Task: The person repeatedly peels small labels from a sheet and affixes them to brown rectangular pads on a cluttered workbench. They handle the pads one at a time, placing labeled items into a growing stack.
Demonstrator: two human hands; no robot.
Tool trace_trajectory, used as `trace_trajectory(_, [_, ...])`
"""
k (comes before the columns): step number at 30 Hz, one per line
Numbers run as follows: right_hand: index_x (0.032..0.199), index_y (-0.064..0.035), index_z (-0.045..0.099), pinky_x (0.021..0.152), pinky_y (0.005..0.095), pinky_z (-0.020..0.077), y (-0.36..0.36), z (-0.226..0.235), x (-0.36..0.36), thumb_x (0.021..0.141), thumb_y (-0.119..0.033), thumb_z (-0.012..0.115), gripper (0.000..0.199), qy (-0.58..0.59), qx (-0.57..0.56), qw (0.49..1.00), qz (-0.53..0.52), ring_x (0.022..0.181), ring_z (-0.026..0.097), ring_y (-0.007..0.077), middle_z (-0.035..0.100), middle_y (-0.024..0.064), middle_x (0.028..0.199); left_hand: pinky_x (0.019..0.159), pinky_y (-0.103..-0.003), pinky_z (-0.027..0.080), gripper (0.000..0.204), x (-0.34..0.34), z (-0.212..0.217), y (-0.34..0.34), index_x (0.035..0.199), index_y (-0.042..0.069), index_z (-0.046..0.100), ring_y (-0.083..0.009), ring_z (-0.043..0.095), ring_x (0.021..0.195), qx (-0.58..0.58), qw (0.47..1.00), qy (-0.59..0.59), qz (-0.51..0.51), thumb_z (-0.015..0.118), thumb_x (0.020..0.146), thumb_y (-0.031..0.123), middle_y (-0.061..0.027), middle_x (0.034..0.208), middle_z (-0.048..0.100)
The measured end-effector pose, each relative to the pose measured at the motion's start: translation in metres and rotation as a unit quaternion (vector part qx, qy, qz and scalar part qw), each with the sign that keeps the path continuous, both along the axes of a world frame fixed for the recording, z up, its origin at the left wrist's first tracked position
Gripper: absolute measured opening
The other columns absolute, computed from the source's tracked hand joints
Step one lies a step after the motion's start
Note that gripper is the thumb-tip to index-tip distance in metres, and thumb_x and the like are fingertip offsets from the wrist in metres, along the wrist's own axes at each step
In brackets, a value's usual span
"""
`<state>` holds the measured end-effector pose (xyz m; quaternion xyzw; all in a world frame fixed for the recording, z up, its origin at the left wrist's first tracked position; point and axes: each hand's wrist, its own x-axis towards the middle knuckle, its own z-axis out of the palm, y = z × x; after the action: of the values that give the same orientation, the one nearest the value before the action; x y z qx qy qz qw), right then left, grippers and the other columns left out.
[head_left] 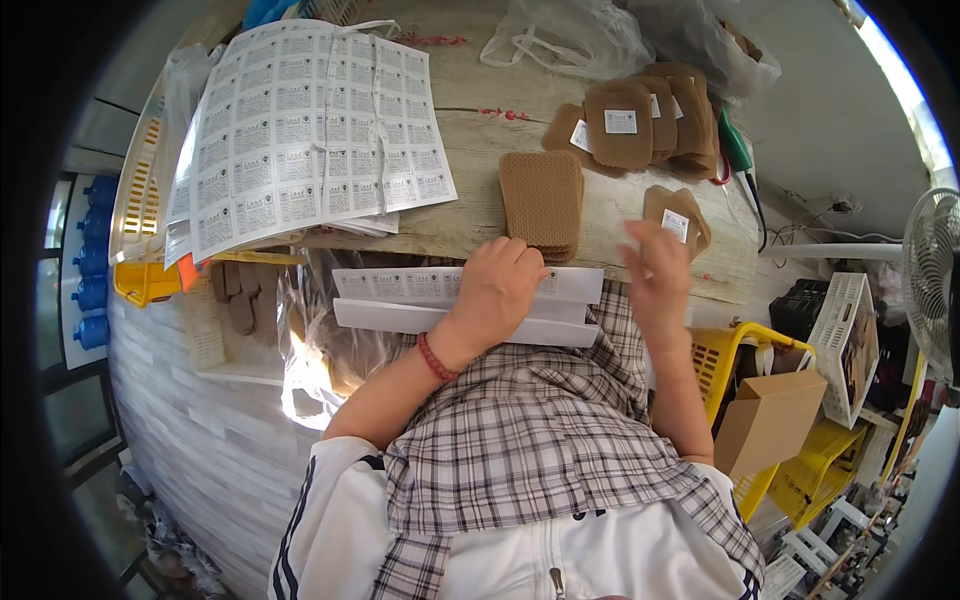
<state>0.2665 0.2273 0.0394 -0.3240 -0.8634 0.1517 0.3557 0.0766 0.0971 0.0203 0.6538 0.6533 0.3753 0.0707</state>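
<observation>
My left hand, with a red bracelet at the wrist, is closed on a folded white label sheet that lies across my lap at the table's front edge. Just beyond its fingers sits a stack of brown textured knit pads. My right hand is raised to the right of the sheet, its fingers bent and smeared by motion; whether they hold anything is not clear. Right behind that hand lies a small pile of brown pads with a white label on top, partly hidden by the fingers.
Large printed label sheets cover the table's left side. More labelled brown pads lie fanned at the back right, near a green-handled tool. Clear plastic bags lie behind. A yellow crate and cardboard box stand at my right.
</observation>
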Motion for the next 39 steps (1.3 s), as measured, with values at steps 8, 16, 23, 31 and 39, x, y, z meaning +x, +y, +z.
trace_trajectory(8, [0.086, -0.0094, 0.072, 0.071, 0.0345, 0.0509, -0.038, -0.036, -0.027, 0.071, -0.004, 0.08, 0.018, 0.011, -0.026, 0.996, 0.088, 0.08, 0.065, 0.0246, 0.068, 0.0027, 0.086, 0.071, -0.039, 0.046, 0.008, -0.011, -0.006, -0.007, 0.089, 0.005, 0.066, -0.0298, 0.059, 0.077, -0.018, 1.0, -0.008, -0.012, 0.069, 0.087, 0.013, -0.009, 0.081, 0.062])
trace_trajectory(16, [0.084, -0.0088, 0.072, 0.07, 0.0345, 0.0523, -0.033, -0.041, -0.033, 0.067, -0.002, 0.074, 0.018, 0.042, 0.127, 0.979, 0.153, 0.08, 0.065, 0.0244, 0.067, 0.0045, 0.095, 0.069, -0.033, 0.05, 0.011, -0.028, -0.011, -0.018, 0.093, 0.001, 0.071, -0.0229, 0.066, 0.076, -0.166, 0.958, -0.228, 0.042, 0.068, 0.088, 0.01, -0.0106, 0.083, 0.07])
trace_trajectory(23, [0.087, -0.0051, 0.068, 0.076, 0.0311, 0.0504, -0.046, -0.023, -0.022, 0.082, -0.002, 0.072, 0.008, 0.197, -0.208, 0.937, 0.202, 0.089, 0.061, 0.0216, 0.064, 0.0078, 0.102, 0.068, -0.031, 0.05, 0.012, -0.039, 0.0, -0.014, 0.093, 0.0, 0.07, -0.0198, 0.065, 0.073, -0.24, 0.91, -0.338, 0.011, 0.068, 0.089, 0.011, -0.0097, 0.08, 0.07])
trace_trajectory(31, [0.097, -0.0036, 0.061, 0.074, 0.0237, 0.0442, 0.044, -0.011, -0.051, 0.099, -0.012, 0.062, 0.009, 0.219, -0.506, 0.829, 0.093, 0.079, 0.051, 0.0074, 0.059, -0.0005, 0.091, 0.1, -0.045, 0.043, 0.004, -0.022, 0.01, -0.003, 0.084, 0.002, 0.061, -0.036, 0.053, 0.123, -0.048, 0.999, -0.004, 0.009, 0.06, 0.086, 0.005, -0.0186, 0.13, 0.06])
trace_trajectory(39, [0.091, -0.0007, 0.063, 0.064, 0.024, 0.0423, 0.07, -0.035, -0.087, 0.094, -0.009, 0.067, 0.009, 0.031, -0.448, 0.889, 0.087, 0.07, 0.05, 0.0073, 0.059, -0.0009, 0.076, 0.115, -0.054, 0.032, 0.014, -0.023, -0.005, 0.011, 0.092, -0.003, 0.06, -0.0408, 0.046, 0.134, -0.051, 0.997, 0.046, -0.038, 0.053, 0.081, 0.002, -0.0249, 0.133, 0.056])
